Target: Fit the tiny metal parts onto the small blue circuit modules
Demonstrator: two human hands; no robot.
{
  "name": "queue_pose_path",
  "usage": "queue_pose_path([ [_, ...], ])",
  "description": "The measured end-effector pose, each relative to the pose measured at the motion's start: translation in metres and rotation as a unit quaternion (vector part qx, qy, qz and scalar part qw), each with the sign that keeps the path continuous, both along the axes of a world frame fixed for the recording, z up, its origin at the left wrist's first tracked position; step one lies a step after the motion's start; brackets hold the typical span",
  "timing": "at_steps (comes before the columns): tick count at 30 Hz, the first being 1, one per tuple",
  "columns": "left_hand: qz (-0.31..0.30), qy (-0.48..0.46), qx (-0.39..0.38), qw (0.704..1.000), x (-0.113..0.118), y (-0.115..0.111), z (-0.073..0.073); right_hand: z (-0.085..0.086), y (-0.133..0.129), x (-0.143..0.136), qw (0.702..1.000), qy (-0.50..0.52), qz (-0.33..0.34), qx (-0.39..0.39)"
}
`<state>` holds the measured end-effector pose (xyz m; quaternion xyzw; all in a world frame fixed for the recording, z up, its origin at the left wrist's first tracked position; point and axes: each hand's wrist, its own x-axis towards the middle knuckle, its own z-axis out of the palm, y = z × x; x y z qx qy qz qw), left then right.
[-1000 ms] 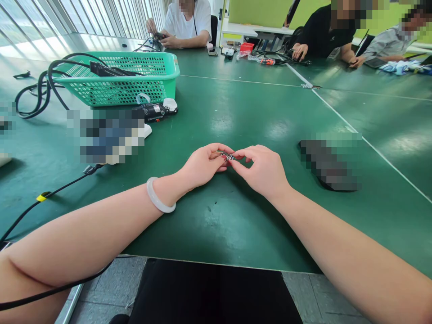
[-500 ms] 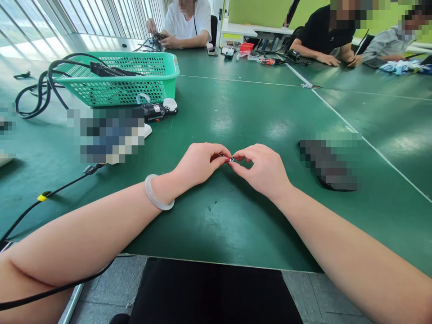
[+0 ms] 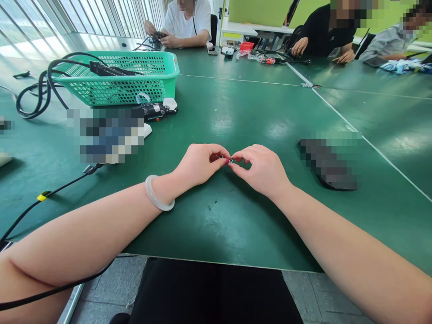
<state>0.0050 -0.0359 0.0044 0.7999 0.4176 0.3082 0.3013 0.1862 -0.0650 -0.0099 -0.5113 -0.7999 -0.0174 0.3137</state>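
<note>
My left hand (image 3: 204,163) and my right hand (image 3: 261,168) meet fingertip to fingertip above the green table (image 3: 209,234). Between them is a tiny red and silvery piece (image 3: 231,160), too small and too covered by the fingers to name. Thumb and forefinger of the left hand pinch its red end. From the other side, the right thumb and forefinger close on the pale, shiny end. A white bangle (image 3: 158,193) circles my left wrist.
A green plastic basket (image 3: 172,74) with black cables stands at the back left. Before it lie a black device (image 3: 153,111) and a blurred-out object (image 3: 113,137) on a cable. At right is a dark flat object (image 3: 329,166). Several people sit across the table.
My hands stay almost in place, with only a slight shift at the fingertips. Across the table, the person in black has moved their hands apart, one raised toward a dark object.
</note>
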Motion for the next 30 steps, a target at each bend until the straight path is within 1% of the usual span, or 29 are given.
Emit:
queue_pose_path([
  [6,0.002,-0.026,-0.036,0.999,0.001,0.001,-0.002,0.000,0.000,0.000,1.000,-0.005,0.002,-0.017],
  [12,0.016,-0.065,-0.098,0.993,0.001,0.003,-0.004,-0.001,0.002,0.002,0.999,0.013,-0.003,-0.044],
  [15,0.017,-0.089,-0.143,0.986,0.002,0.004,-0.004,-0.003,0.005,0.004,0.999,0.020,-0.003,-0.048],
  [19,-0.004,-0.135,-0.209,0.968,0.003,0.005,-0.004,-0.005,0.009,0.006,0.999,0.024,-0.007,-0.048],
  [22,-0.011,-0.144,-0.224,0.964,0.003,0.006,-0.004,-0.006,0.011,0.008,0.998,0.031,-0.008,-0.050],
  [25,-0.001,-0.147,-0.237,0.960,0.002,0.007,-0.005,-0.006,0.012,0.009,0.998,0.038,-0.003,-0.048],
  [27,0.006,-0.175,-0.260,0.950,0.003,0.006,-0.006,-0.005,0.010,0.007,0.998,0.052,-0.004,-0.045],
  [28,0.007,-0.201,-0.278,0.939,0.003,0.006,-0.006,-0.004,0.009,0.005,0.997,0.060,-0.006,-0.043],
  [30,0.006,-0.267,-0.321,0.909,0.005,0.005,-0.006,-0.003,0.007,0.001,0.996,0.077,-0.016,-0.035],
])
